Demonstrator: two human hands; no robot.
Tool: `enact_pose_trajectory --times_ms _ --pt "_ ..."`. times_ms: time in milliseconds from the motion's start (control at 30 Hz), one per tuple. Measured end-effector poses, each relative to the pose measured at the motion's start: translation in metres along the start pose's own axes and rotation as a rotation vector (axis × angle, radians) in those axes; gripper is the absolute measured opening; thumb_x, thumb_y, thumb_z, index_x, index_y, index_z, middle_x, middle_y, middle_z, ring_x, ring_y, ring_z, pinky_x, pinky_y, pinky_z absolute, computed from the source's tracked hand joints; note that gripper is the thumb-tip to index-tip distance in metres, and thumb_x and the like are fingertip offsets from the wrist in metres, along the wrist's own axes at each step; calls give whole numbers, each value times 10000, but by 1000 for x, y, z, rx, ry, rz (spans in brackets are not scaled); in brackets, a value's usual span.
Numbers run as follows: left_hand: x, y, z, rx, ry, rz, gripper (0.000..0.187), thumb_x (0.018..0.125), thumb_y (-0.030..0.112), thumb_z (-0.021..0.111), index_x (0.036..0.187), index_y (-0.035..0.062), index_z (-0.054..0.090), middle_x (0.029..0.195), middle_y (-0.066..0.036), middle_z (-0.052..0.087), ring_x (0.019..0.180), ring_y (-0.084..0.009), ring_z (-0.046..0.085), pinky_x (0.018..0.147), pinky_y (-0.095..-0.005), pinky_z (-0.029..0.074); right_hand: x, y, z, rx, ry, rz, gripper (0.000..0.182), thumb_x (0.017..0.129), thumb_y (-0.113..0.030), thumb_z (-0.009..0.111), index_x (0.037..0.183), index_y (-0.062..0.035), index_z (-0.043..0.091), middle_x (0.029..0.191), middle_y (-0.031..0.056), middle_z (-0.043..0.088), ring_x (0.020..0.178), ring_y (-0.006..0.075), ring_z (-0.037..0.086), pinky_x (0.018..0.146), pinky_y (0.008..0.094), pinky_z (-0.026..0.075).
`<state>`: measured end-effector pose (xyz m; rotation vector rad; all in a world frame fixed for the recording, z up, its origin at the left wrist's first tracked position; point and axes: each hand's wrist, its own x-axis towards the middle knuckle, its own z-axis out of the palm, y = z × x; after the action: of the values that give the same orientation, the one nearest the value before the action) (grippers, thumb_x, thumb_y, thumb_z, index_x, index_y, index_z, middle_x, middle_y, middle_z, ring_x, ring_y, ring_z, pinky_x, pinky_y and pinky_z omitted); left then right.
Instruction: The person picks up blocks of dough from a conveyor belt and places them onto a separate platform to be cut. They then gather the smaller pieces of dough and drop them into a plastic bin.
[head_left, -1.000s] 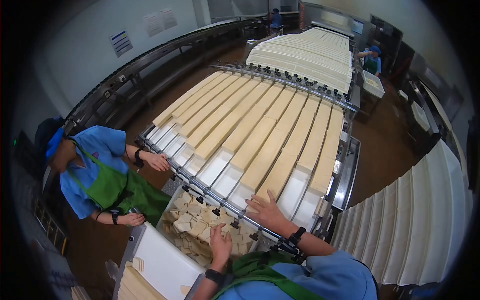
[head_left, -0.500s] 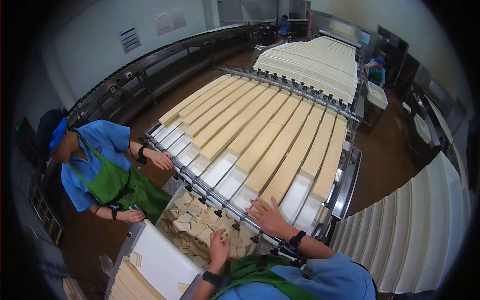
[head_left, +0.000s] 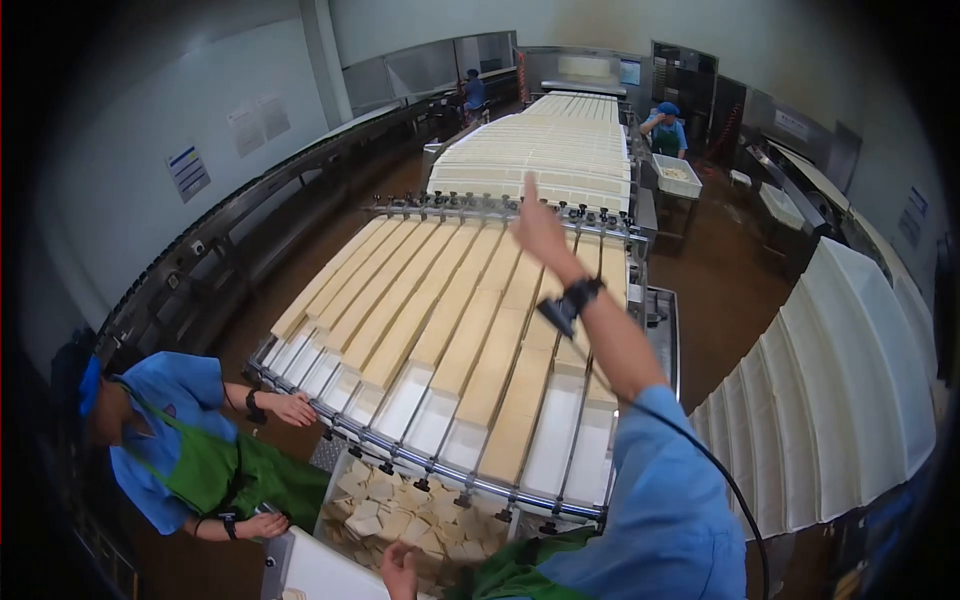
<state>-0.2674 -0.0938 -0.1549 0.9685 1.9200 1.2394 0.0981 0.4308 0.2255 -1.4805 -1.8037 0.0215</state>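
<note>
My right hand (head_left: pixel 543 232) is raised over the far part of the slatted rack, index finger stretched out and the other fingers folded, with nothing in it. Beneath it, long cream-coloured rows of stacked thin square sheets (head_left: pixel 415 290) lie in white channels (head_left: pixel 465 445) between thin metal dividers. At the bottom edge my left hand (head_left: pixel 398 572) has loosely bent fingers apart, nothing visible in them. It is close beside a white bin heaped with loose pale square slices (head_left: pixel 405 512).
A co-worker (head_left: pixel 190 440) in a green apron stands at the left, one hand on the rack's front rail (head_left: pixel 400 455). White ribbed sheeting (head_left: pixel 800 400) stands at the right. Two more people are farther back. A dark conveyor (head_left: pixel 230 225) follows the left wall.
My right hand has lifted off the near rows and reached forward, index finger now out. My left hand sits lower in view. The camera has tilted up and turned right.
</note>
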Motion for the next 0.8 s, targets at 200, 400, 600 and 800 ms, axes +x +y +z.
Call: enact_pose_trajectory --times_ms 200,400,600,800 --pt "-19 -26 -31 -194 -67 -215 668 983 326 735 1543 117 438 1472 -163 527 1300 -294 556 1068 -470 474 110 -2 -49 -15 -35 178 834 873 -93 567 1603 45 188 941 216 760 889 350 761 837 483 574" --pt "-41 -3 -33 -194 -33 -329 559 1006 276 703 1481 64 498 1391 -164 581 1240 -286 588 1018 -412 506 140 5 -54 24 -56 313 711 884 -77 552 1544 41 318 934 182 770 788 282 770 766 404 587" --pt "-55 33 -21 -213 -17 -408 524 1014 263 690 1462 53 516 1356 -166 603 1225 -282 594 1005 -393 509 150 -4 -48 -29 -86 281 703 895 -81 534 1570 -41 339 990 160 775 879 294 768 821 431 583" --pt "-62 56 -15 -227 -12 -430 491 1022 250 678 1442 42 534 1321 -167 624 1210 -278 600 992 -374 512 150 6 -44 -80 -74 235 719 896 -91 520 1593 -100 346 1034 141 778 1000 309 752 900 454 561"
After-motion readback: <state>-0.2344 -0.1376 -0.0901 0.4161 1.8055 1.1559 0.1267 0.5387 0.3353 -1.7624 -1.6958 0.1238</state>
